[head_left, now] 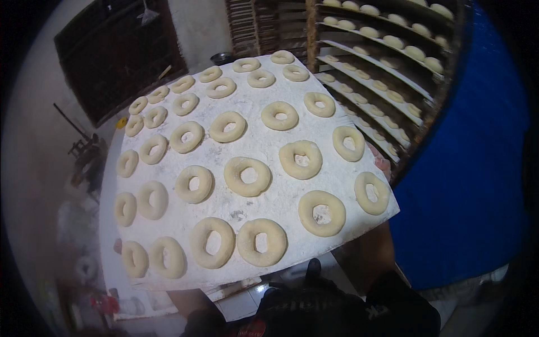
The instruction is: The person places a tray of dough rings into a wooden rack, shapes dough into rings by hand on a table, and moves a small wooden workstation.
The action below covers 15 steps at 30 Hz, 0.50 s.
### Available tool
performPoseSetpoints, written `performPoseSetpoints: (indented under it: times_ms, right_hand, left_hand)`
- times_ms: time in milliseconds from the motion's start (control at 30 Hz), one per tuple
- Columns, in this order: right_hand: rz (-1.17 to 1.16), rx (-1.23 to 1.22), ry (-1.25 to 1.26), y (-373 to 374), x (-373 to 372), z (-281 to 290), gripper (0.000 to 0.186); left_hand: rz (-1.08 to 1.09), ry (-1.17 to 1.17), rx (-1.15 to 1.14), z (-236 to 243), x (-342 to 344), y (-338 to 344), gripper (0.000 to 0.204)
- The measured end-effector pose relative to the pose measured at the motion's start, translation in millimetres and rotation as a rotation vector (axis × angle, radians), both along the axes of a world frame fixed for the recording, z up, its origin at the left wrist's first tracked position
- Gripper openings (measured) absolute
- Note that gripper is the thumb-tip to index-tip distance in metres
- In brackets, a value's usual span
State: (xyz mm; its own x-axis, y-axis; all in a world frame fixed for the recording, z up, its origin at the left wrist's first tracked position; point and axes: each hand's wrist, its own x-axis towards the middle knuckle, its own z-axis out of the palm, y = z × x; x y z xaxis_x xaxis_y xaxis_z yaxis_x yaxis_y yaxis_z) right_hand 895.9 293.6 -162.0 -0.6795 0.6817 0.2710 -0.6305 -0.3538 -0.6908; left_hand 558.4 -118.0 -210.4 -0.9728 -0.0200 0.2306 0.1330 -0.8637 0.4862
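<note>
A large white floured board point(236, 214) spreads out in front of me, tilted in the view. Rows of raw dough rings point(247, 176) lie on it, several in each row and spaced apart. My right hand point(381, 163) grips the board's right edge, its fingers partly showing there. At the left edge a small bit of my left hand point(118, 245) shows; the rest is under the board, with the forearm passing below its near edge. Both hands hold the board from its two sides.
A tall rack point(387, 73) at the far right carries several shelves of dough pieces. Beside it hangs a blue sheet point(460, 168). A metal bowl point(222, 58) is behind the board's far edge. A white surface point(126, 289) and a red object point(105, 304) show at lower left.
</note>
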Motion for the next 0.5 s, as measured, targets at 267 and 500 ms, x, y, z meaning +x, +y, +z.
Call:
performPoseSetpoints:
  times_ms: [267, 500]
  right_hand:
    - [0.2, -0.011, -0.015, 56.0, -42.2, -11.8, 0.061]
    - [0.314, 0.087, 0.131, 72.1, -89.8, -59.2, 0.058]
  left_hand:
    - [0.156, 0.031, -0.003, 20.2, 31.7, 11.6, 0.058]
    - [0.202, 0.242, 0.074, -13.4, 27.5, 10.8, 0.063]
